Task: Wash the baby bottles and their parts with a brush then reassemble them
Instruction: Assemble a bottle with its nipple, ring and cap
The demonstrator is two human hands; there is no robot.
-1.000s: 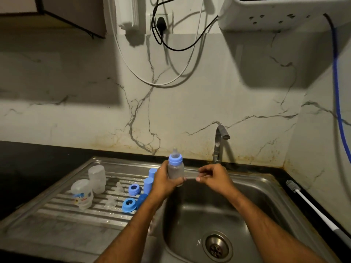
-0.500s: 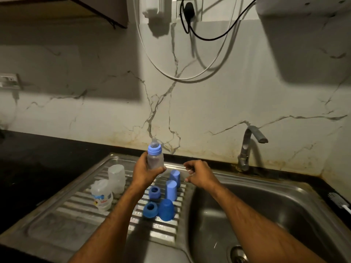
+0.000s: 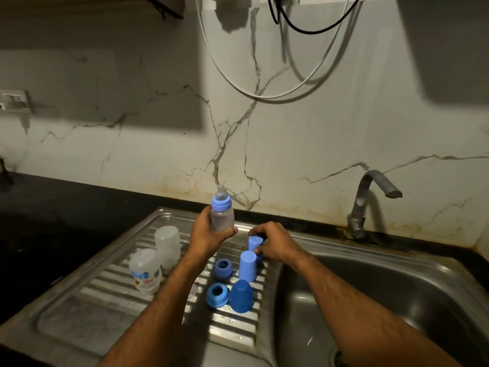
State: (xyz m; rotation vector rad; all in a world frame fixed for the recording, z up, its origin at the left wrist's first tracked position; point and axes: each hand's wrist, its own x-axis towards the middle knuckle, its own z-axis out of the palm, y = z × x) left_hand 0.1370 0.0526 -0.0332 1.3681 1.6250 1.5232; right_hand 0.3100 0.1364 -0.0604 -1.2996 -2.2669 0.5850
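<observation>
My left hand (image 3: pixel 209 238) grips an assembled baby bottle (image 3: pixel 222 213) with a blue collar and clear teat, upright above the steel drainboard (image 3: pixel 100 300). My right hand (image 3: pixel 275 243) curls its fingers round the far light-blue cap (image 3: pixel 254 243) standing on the drainboard. In front of it stand another light-blue cap (image 3: pixel 248 266) and a darker blue cap (image 3: pixel 241 296). Two blue collar rings (image 3: pixel 223 268) (image 3: pixel 217 295) lie beside them. Two clear bottle bodies (image 3: pixel 167 246) (image 3: pixel 145 271) stand upside down at the left.
The sink basin (image 3: pixel 397 300) lies to the right, with a grey tap (image 3: pixel 370 202) at its back edge. A dark counter (image 3: pixel 53 221) runs along the left. Cables (image 3: pixel 264 94) hang on the marbled wall above.
The view has swung left from the basin to the drainboard. My left hand carried the bottle along, and my right hand has dropped onto the far light-blue cap.
</observation>
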